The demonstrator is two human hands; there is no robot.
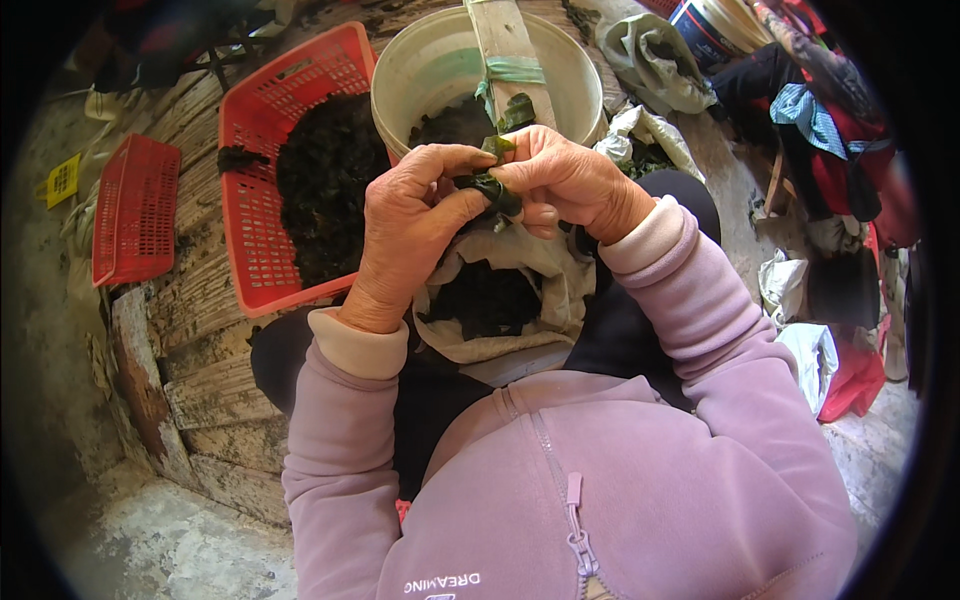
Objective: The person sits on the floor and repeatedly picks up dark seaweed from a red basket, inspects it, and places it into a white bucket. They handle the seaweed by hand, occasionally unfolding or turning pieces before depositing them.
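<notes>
Between both hands, in front of a white plastic bucket (401,71), is a folded strip of dark green seaweed (504,196). My left hand (420,202) pinches it from one side with thumb and fingertips. From the other side, the thumb and fingers of my right hand (566,176) grip it too. A wooden board (514,45) bound with green strapping lies across the bucket's rim, and a scrap of seaweed (517,112) hangs at its near end. Dark seaweed (480,300) fills the open mouth of a woven sack (566,300) between my knees.
A red plastic basket (255,217) of dark seaweed stands on wooden planks (217,390) at left. Farther left is a smaller red basket (135,210). Sacks (652,64) lie at upper right, near another seated person (817,127) and a paint bucket (705,34).
</notes>
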